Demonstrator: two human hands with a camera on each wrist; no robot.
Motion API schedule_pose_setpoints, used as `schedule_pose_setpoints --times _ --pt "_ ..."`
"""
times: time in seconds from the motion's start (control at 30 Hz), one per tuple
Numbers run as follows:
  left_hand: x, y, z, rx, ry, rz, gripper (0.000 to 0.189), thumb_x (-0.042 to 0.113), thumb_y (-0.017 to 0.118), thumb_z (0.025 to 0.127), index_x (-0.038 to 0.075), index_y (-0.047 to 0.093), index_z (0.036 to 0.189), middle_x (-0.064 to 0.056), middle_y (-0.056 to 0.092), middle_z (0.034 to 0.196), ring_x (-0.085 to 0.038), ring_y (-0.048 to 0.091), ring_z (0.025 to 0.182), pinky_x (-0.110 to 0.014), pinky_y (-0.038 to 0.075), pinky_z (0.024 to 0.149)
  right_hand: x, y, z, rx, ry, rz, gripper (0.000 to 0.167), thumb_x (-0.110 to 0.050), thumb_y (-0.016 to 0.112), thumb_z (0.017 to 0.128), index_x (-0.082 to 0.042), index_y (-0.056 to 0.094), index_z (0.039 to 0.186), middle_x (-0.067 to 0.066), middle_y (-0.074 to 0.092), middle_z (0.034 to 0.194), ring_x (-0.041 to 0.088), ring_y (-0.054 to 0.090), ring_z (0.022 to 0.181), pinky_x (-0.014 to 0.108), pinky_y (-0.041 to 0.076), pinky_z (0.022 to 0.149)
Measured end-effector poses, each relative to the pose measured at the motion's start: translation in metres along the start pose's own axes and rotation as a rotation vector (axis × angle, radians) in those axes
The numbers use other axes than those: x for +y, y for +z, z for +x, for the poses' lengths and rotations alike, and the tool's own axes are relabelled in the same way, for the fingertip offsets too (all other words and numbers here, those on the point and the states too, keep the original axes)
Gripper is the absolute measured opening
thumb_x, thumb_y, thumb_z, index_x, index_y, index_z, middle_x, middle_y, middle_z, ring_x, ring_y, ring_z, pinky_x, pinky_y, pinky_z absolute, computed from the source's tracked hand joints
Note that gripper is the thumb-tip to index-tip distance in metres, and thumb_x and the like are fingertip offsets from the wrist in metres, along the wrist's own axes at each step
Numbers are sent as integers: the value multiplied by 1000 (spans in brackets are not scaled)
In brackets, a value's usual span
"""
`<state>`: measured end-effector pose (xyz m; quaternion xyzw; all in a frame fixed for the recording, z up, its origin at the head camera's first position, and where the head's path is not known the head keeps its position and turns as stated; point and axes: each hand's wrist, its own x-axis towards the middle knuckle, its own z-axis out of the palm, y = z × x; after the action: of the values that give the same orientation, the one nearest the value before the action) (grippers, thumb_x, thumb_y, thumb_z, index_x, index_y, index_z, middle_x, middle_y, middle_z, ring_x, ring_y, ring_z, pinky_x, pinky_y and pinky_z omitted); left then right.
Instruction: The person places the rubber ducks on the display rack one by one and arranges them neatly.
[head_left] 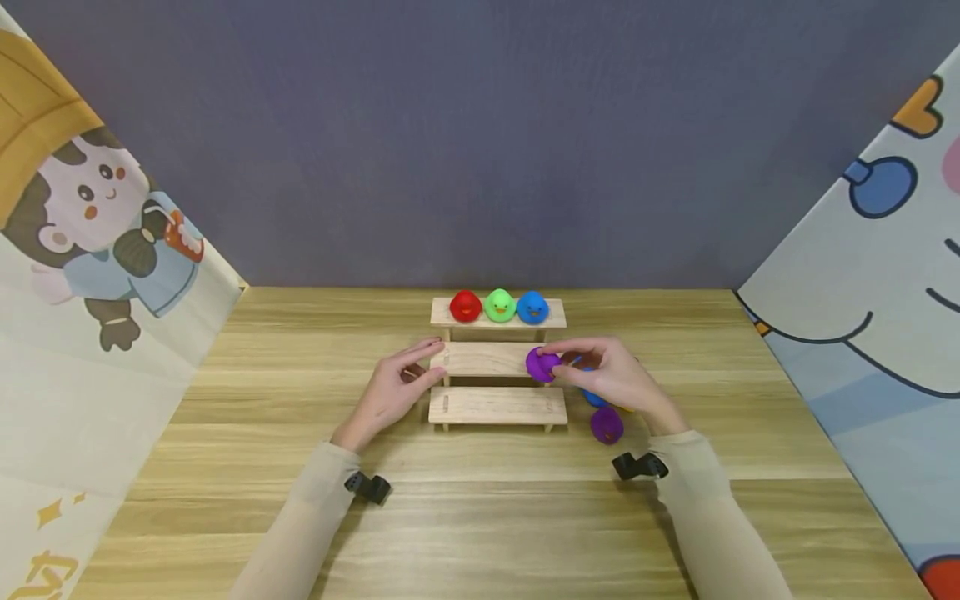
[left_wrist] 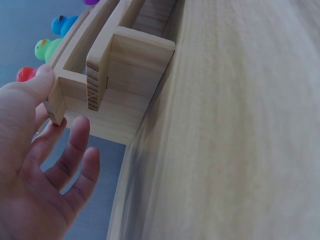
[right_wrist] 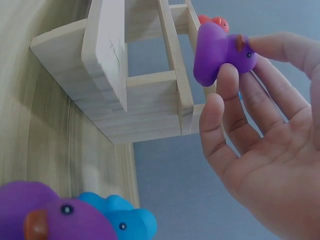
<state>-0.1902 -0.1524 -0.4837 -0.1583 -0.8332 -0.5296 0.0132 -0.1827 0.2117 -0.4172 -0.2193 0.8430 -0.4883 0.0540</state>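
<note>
A three-tier wooden stand (head_left: pixel 498 406) rises in steps on the table. My left hand (head_left: pixel 390 389) pinches the left end of its middle tier, thumb above and fingertips beneath in the left wrist view. Over the right end of that tier, my right hand (head_left: pixel 617 377) holds a purple rubber duck (head_left: pixel 540 365) between thumb and fingers. The duck's head and orange beak (right_wrist: pixel 239 43) show in the right wrist view. A red duck (head_left: pixel 466 307), a green duck (head_left: pixel 500 306) and a blue duck (head_left: pixel 533 308) sit in a row on the top tier.
Right of the stand, another purple duck (head_left: pixel 607 426) and a blue duck (head_left: pixel 595 398) lie on the wood-grain table (head_left: pixel 480 517), partly under my right hand. A dark wall (head_left: pixel 480 150) closes off the back, with printed panels (head_left: pixel 67 333) at the sides.
</note>
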Motion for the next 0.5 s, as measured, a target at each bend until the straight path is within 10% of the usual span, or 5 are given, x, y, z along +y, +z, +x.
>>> schedule_pose_setpoints --times 0.5 --pt "-1 0 1 1 -11 15 47 26 77 100 14 68 144 -7 60 157 -18 72 96 -22 59 83 -10 11 10 -15 36 55 31 -16 77 97 -18 78 128 4 78 127 22 73 100 30 61 80"
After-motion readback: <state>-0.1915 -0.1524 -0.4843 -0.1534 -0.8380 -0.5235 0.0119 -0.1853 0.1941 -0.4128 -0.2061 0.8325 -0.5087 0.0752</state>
